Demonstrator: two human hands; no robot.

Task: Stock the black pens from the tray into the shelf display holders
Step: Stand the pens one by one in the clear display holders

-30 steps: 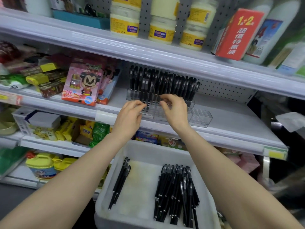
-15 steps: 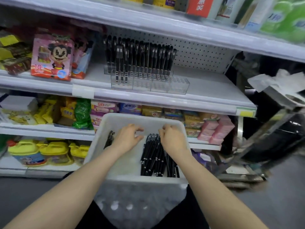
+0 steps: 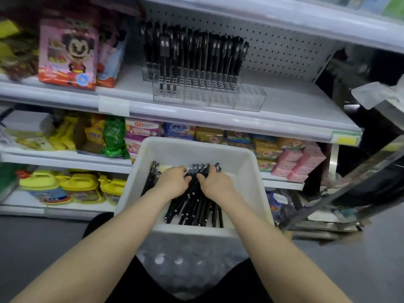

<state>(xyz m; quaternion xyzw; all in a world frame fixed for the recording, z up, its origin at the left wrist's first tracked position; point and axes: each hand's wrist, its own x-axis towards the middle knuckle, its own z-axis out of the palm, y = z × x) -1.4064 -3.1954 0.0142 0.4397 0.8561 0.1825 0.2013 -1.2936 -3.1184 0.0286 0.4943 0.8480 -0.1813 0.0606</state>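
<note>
A white plastic tray (image 3: 196, 143) sits in front of me below the shelf. A pile of black pens (image 3: 196, 207) lies in its middle, and a few more pens (image 3: 150, 178) rest along its left wall. My left hand (image 3: 172, 182) and my right hand (image 3: 216, 185) are both down in the tray, side by side, fingers curled onto the far end of the pile. On the shelf above stands a clear stepped display holder (image 3: 242, 99). Several black pens (image 3: 196, 53) stand upright in its back rows, and three more in the front row's left end; the rest of the front row is bare.
The white shelf board (image 3: 288, 112) carries the holder, with pink toy boxes (image 3: 67, 53) to its left. Snack packs (image 3: 113, 136) and pink boxes (image 3: 303, 160) fill the shelf below. Yellow jugs (image 3: 80, 189) stand lowest. A metal cart frame (image 3: 328, 215) is at the right.
Both hands came down from the display holder into the tray and now curl onto the pen pile. My view has tilted downward, so the shelf sits higher in the frame.
</note>
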